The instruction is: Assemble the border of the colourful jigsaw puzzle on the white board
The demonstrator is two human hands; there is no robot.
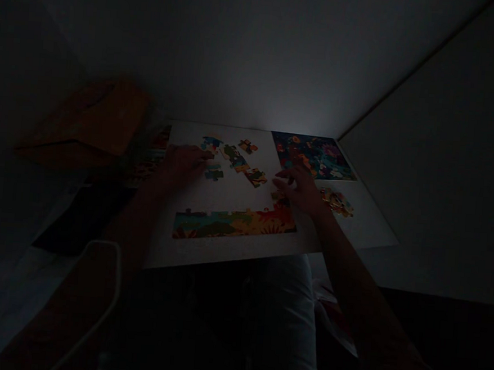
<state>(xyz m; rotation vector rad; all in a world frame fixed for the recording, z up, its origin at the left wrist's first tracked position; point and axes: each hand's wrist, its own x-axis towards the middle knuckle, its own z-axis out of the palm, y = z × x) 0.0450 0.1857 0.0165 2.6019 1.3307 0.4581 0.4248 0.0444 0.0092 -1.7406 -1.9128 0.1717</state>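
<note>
On a white board (225, 253) in dim light lie several loose puzzle pieces. My left hand (181, 163) reaches over the board's left side with fingers stretched out, fingertips at a blue-and-orange puzzle piece (211, 142); contact is hard to make out. Just below sits a teal-green puzzle piece (214, 173). Joined green pieces (234, 157) and an orange one (248, 146) lie further right, near a green-and-brown piece (256, 177). An assembled puzzle strip (227, 224) runs along the near side. Above its raised right end, my right hand (299, 190) hovers, thumb and index finger apart.
A dark blue picture sheet (316, 156) lies at the back right, with a pile of puzzle pieces (337, 202) in front of it. An orange bag (86, 120) stands left of the board. A pale cable (117, 277) crosses my left forearm; a wall rises behind.
</note>
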